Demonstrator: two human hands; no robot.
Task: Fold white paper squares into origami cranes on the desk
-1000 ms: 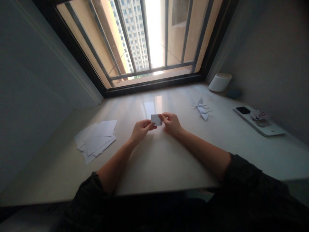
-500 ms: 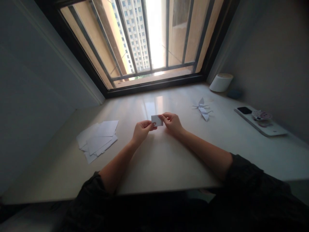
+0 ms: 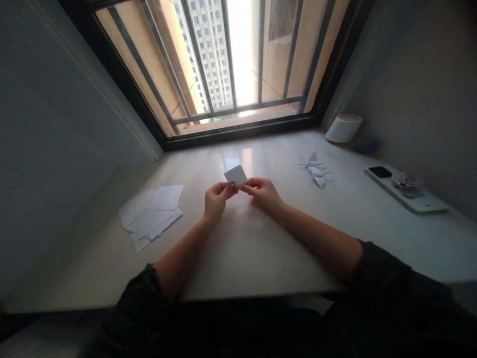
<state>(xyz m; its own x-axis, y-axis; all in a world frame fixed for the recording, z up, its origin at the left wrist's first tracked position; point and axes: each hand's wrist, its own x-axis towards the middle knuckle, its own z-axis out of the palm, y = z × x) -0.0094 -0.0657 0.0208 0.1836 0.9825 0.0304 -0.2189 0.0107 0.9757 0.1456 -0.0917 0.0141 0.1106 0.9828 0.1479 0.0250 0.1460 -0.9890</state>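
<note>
A small square of folded white paper (image 3: 236, 174) is held up just above the table, tilted with one corner towards me. My left hand (image 3: 216, 199) pinches its lower left edge between thumb and fingers. At the near corner, my right hand (image 3: 264, 192) has its thumb and fingertips closed on the paper too. The two hands' fingertips almost meet there. To the right lie folded paper cranes (image 3: 316, 170), white like the square. A loose pile of white paper sheets (image 3: 154, 214) rests to the left of my left hand.
The pale, glossy table (image 3: 238, 258) runs up to a barred window (image 3: 238, 64). A white cylindrical object (image 3: 344, 128) leans at the back right, beside a dark rounded item (image 3: 365, 145). Nearer on the right lies a white phone (image 3: 406, 191) with a round attachment.
The folded paper has turned from lying level to standing cornerwise, slightly further up. My right hand has shifted from its upper right edge to the near corner.
</note>
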